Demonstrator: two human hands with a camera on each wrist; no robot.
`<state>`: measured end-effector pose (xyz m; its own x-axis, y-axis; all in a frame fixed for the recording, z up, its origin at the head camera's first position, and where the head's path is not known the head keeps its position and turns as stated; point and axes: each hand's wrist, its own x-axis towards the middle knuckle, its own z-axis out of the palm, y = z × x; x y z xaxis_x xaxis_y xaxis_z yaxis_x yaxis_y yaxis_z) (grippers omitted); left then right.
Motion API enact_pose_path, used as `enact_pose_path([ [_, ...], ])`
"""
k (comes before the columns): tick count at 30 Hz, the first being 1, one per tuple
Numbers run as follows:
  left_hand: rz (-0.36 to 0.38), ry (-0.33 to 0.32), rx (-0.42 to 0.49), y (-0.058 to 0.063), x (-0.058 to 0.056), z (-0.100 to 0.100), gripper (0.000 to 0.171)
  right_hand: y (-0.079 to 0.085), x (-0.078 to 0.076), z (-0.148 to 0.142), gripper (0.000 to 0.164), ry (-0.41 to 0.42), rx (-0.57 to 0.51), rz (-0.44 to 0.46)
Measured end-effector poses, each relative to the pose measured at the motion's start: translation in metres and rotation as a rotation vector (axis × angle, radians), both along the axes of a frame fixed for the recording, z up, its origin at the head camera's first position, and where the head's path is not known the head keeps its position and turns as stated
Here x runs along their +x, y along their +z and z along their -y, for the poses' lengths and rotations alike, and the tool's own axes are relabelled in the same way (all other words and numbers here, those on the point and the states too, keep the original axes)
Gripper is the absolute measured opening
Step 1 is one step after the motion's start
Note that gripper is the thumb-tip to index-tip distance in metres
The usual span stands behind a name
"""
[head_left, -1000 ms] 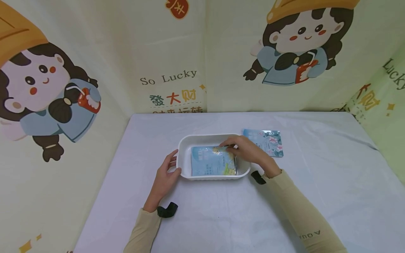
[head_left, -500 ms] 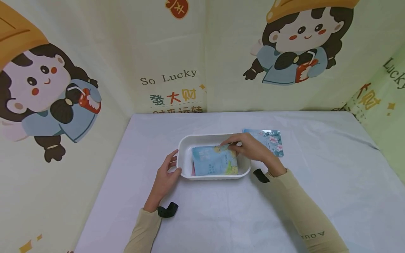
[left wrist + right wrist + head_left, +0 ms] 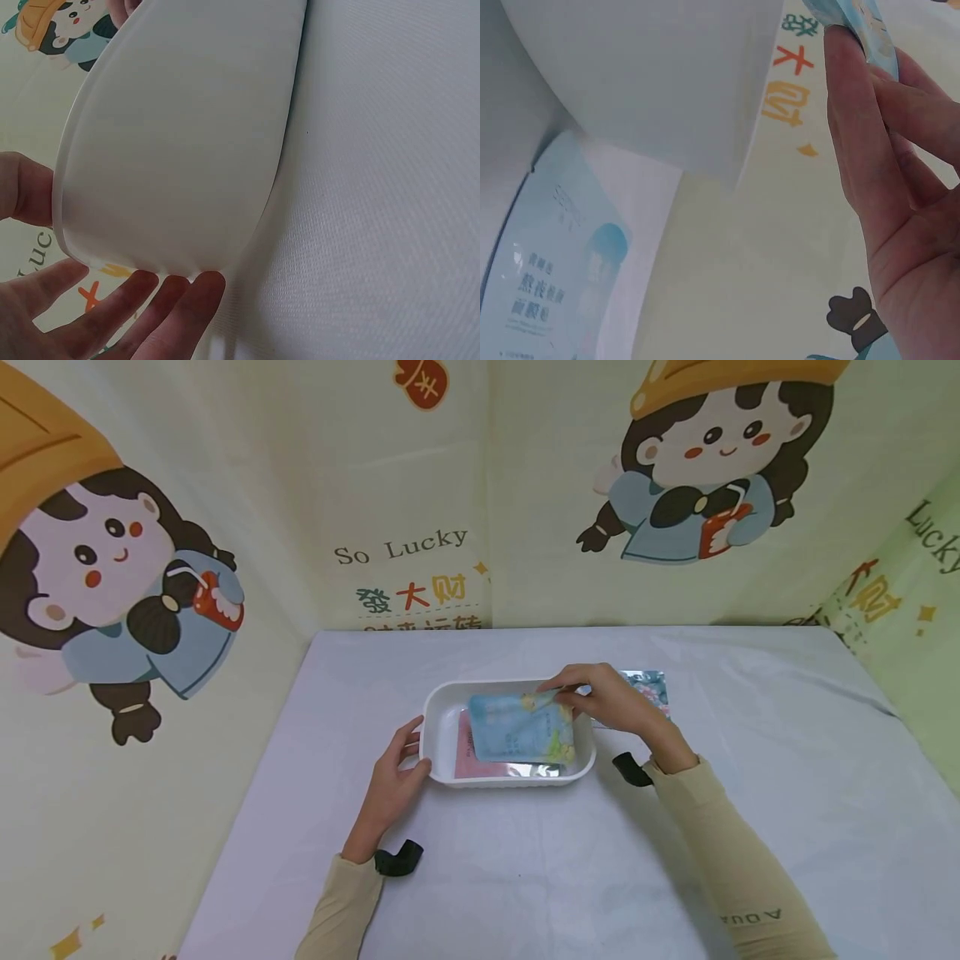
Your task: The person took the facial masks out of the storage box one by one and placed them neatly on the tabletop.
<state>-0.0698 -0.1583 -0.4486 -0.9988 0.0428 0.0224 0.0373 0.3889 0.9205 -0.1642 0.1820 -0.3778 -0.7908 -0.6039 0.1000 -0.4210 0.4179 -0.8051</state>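
My right hand (image 3: 611, 697) pinches the upper right corner of a light blue face mask packet (image 3: 521, 729), slightly tilted over the white tray (image 3: 441, 735). Under it, a pink packet with a silvery strip (image 3: 482, 767) lies in the tray, partly covered. My left hand (image 3: 390, 781) rests at the tray's left end, fingers spread; in the left wrist view its fingertips (image 3: 206, 289) touch the outer wall. The right wrist view shows only an edge of the held packet (image 3: 870, 30) between thumb and fingers.
Behind the tray's right end lies another blue, flowered face mask packet (image 3: 651, 689), partly hidden by the right hand; its printed face (image 3: 547, 277) shows in the right wrist view. A white cloth (image 3: 765, 760) covers the table. A patterned curtain (image 3: 540, 527) stands behind.
My right hand has lifted the light blue packet and moved it up and to the right, uncovering the pink packet beneath. The left hand and the tray have stayed in place.
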Motion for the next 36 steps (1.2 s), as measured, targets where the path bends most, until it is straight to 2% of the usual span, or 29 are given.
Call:
enact_pose_path([
  [10, -0.026, -0.01, 0.021, -0.012, 0.0, 0.005, 0.06, 0.009, -0.001, -0.015, 0.028, -0.045, 0.015, -0.041],
  [23, -0.024, -0.01, 0.0, -0.01, 0.002, 0.004, 0.061, 0.025, 0.0, -0.038, 0.026, -0.094, 0.022, -0.088],
  [27, -0.022, -0.009, -0.005, -0.009, 0.001, 0.004, 0.061, 0.03, 0.001, -0.042, 0.026, -0.109, 0.023, -0.079],
  [36, -0.012, -0.008, -0.005, -0.007, 0.002, 0.003, 0.061, 0.033, 0.002, -0.053, 0.025, -0.146, 0.047, -0.092],
])
